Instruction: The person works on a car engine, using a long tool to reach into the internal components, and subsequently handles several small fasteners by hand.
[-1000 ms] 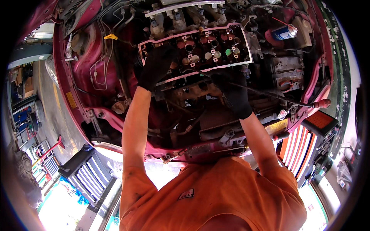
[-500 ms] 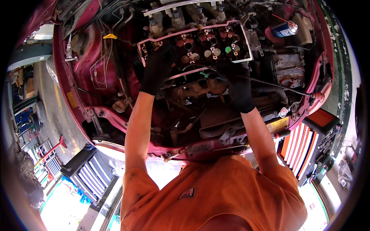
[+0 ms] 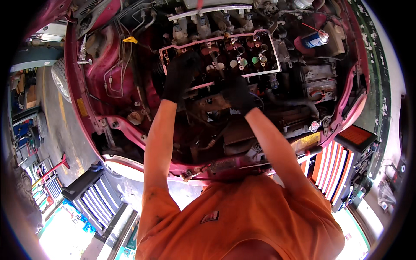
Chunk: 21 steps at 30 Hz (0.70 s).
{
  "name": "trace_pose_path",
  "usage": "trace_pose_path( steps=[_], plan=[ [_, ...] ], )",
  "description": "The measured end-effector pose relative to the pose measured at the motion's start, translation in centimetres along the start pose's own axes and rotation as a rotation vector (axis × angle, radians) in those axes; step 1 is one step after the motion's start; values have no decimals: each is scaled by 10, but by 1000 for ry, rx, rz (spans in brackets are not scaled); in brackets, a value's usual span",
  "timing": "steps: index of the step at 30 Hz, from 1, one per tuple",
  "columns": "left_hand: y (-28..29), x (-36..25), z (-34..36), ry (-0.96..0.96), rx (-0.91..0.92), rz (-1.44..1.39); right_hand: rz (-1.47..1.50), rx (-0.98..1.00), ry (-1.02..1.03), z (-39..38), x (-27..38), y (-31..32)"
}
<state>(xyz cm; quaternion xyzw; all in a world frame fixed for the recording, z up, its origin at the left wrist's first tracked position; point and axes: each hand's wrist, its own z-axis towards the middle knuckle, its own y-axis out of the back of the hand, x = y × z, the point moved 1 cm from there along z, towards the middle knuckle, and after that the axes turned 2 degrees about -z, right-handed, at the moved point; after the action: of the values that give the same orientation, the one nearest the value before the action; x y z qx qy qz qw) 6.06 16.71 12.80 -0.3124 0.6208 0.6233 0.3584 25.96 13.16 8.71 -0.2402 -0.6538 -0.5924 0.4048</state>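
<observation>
Both my hands wear black gloves and reach into a car's engine bay. My left hand (image 3: 181,74) is over the left end of the opened cylinder head (image 3: 277,56); shadow hides its fingers. Close by, my right hand (image 3: 239,94) is at the near edge of the cylinder head. Its fingers look curled, but what they hold does not show. A thin dark line (image 3: 261,100) curves out beside the right glove. Inside the head's pale rim are round valve-lifter tops (image 3: 244,62), one of them greenish.
A spray can (image 3: 315,40) with a red straw lies at the back right. A yellow dipstick handle (image 3: 130,40) stands left of the engine. Slatted tool cabinets (image 3: 333,169) flank the car's red front edge (image 3: 130,147). A blurred red thing (image 3: 199,4) shows at the top.
My right hand has moved left, closer to my left hand. The long dark rod or cable with a red end, which stretched right from it, no longer shows there. The view has shifted slightly.
</observation>
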Motion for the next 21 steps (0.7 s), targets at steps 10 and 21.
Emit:
trace_pose_path(
  steps=[10,21],
  plan=[
    [-9,-3,-5,-69,-179,-96,-36,-53,19,19,-12,-44],
    [27,-6,-18,125,-387,-749,247,-178,31,18,37,-20]
  ],
)
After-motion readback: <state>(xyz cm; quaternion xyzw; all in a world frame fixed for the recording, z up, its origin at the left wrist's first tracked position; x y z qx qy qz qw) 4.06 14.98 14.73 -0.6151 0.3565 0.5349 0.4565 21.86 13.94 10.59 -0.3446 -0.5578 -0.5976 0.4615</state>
